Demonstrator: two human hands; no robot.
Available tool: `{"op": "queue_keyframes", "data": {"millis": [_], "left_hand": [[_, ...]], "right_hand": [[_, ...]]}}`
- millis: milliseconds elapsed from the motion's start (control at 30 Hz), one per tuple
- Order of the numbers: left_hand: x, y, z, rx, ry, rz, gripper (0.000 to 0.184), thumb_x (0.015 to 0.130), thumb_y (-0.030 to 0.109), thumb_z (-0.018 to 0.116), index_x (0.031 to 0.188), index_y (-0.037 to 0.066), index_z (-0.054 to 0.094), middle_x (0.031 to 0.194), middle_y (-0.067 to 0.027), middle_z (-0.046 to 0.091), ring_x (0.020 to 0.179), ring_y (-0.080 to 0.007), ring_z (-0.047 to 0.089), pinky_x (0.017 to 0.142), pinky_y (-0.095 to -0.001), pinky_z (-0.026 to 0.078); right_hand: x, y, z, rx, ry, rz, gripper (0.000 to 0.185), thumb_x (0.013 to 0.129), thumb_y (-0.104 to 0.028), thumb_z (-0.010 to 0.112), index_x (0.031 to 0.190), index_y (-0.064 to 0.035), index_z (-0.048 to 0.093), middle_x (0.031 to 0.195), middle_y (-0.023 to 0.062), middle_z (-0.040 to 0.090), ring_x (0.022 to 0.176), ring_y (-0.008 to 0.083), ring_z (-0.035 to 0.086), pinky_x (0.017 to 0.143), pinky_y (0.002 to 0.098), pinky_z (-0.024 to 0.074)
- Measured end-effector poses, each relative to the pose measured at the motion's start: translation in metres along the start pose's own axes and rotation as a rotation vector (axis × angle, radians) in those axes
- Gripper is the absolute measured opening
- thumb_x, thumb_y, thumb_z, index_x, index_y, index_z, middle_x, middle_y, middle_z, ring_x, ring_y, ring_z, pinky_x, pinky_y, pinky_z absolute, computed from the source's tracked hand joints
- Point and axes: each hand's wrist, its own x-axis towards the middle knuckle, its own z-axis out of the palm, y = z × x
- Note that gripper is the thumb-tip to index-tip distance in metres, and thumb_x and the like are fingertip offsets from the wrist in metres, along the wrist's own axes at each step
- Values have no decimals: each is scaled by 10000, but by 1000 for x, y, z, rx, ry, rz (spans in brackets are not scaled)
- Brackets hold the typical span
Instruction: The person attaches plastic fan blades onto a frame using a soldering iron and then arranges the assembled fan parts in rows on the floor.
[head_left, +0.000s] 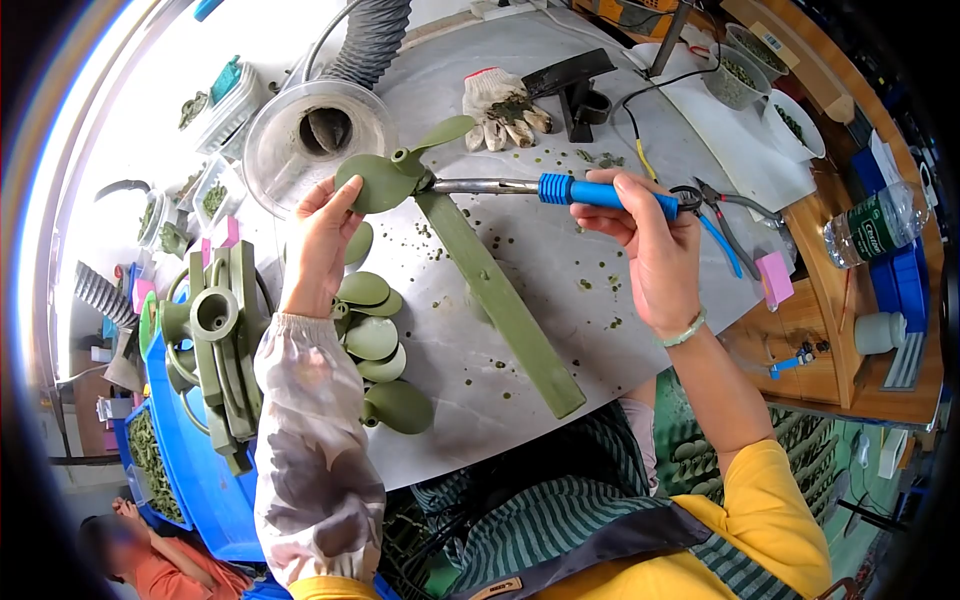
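Observation:
My left hand [322,235] pinches one blade of a green propeller [385,180] above the table. My right hand [655,240] grips the blue handle of a soldering iron-like tool [608,194] with a metal shaft. The shaft's far end meets the propeller near its hub; exact contact is hard to make out. Below the propeller, a long flat green bar [505,305] lies slanted across the table. More green propellers [372,338] are piled beside my left forearm. Small green scraps [480,265] are scattered around the bar.
A clear round tub [270,160] stands under a grey duct hose [375,40]. A stained glove [497,105], a black bracket [575,90] and pliers [722,215] lie on the table [440,440]. Green wheel-like parts [215,325] sit left. A bottle [875,228] lies right. Another person [165,560] sits lower left.

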Motion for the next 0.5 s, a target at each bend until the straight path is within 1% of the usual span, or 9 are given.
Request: {"op": "queue_keyframes", "data": {"millis": [233, 500], "left_hand": [[0, -2, -2, 11, 7, -4, 204, 888, 147, 680, 1056, 39, 643, 925, 5, 660, 805, -51, 604, 751, -188, 479], [1, -2, 0, 12, 25, -5, 209, 889, 145, 677, 1064, 37, 640, 925, 7, 658, 807, -49, 603, 751, -186, 477]], "right_hand": [[6, 1, 3, 12, 49, -16, 281, 946, -168, 544, 998, 82, 662, 860, 138, 688, 770, 197, 690, 752, 304, 569], [5, 2, 1, 23, 27, -20, 278, 944, -166, 547, 994, 84, 660, 869, 138, 682, 767, 201, 688, 752, 307, 570]]}}
